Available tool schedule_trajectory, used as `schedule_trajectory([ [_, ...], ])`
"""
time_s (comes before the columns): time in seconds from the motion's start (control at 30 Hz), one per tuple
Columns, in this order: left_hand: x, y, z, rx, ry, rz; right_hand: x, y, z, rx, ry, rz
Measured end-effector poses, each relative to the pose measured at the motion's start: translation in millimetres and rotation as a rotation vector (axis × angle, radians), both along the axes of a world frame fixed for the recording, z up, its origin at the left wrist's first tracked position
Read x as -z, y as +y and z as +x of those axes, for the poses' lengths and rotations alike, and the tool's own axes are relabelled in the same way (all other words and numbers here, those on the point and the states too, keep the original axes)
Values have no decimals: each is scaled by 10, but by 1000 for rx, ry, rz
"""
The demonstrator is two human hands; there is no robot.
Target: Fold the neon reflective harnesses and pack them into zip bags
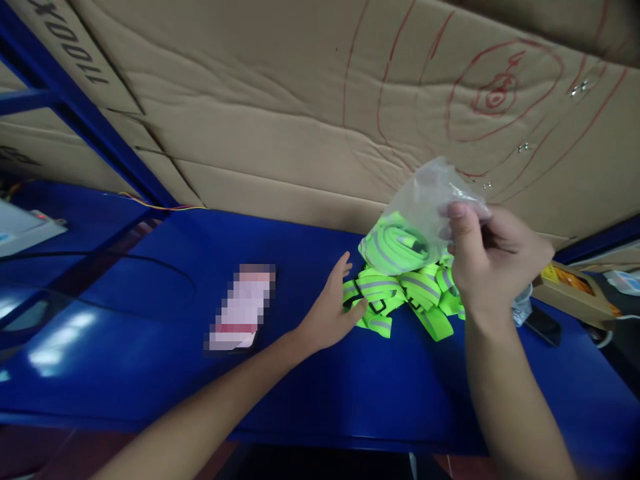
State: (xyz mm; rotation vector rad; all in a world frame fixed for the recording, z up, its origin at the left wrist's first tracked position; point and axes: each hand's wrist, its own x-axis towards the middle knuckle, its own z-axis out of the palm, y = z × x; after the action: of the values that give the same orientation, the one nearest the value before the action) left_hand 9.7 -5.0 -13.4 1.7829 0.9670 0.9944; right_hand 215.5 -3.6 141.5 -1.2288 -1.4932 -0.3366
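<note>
Pinched in the fist of my right hand (493, 250) is the top of a clear plastic bag (425, 190). Inside the bag lies a rolled neon-green strap (397, 247) with a grey reflective stripe. Below it, a pile of similar reflective straps (425, 300) with black buckles rests on the blue table; the bag hangs over this pile, and I cannot tell whether it touches. My left hand (335, 310) is at the left edge of the pile, fingers apart and stretched forward, holding nothing. Part of the pile is hidden behind my right hand.
A phone-like device with a blurred screen (243, 307) lies on the blue table (165, 347) to the left. At the right are a dark phone (543, 325) and a cardboard box (575, 293). A cardboard wall (260, 107) with red drawn rings stands behind. A black cable crosses at left.
</note>
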Motion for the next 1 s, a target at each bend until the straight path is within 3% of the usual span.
schedule_trajectory([
  [0.1, 46, -37, 14, 27, 77, 99, -18, -6, 25, -8, -106, -82],
  [0.23, 59, -27, 22, 14, 115, 150, -7, 12, -20, 88, 46, 210],
  [0.27, 58, -20, 24, 8, 110, 159, 3, 12, -43, 81, 75, 220],
  [0.37, 49, 3, 31, -4, 66, 197, 26, -9, -111, 2, 23, 101],
  [0.47, 30, 17, 28, -40, 32, 213, 3, -33, -136, 8, 124, 152],
  [0.57, -5, 16, 13, -104, 73, 227, -65, 0, -26, -86, 52, -108],
  [0.63, -24, 10, 1, -131, 107, 242, -122, 63, 182, -116, 31, -242],
  [0.73, -26, 9, -10, -128, 131, 251, -201, 158, 710, 21, 242, -25],
  [0.83, -24, 15, -14, -151, 113, 296, -222, 164, 1354, 299, 343, 96],
  [0.87, -35, 12, -14, -193, 116, 335, -208, 143, 1555, 398, 388, 62],
  [1.0, -156, -54, -19, -402, 279, 667, -106, -5, 2125, 686, 395, -422],
])
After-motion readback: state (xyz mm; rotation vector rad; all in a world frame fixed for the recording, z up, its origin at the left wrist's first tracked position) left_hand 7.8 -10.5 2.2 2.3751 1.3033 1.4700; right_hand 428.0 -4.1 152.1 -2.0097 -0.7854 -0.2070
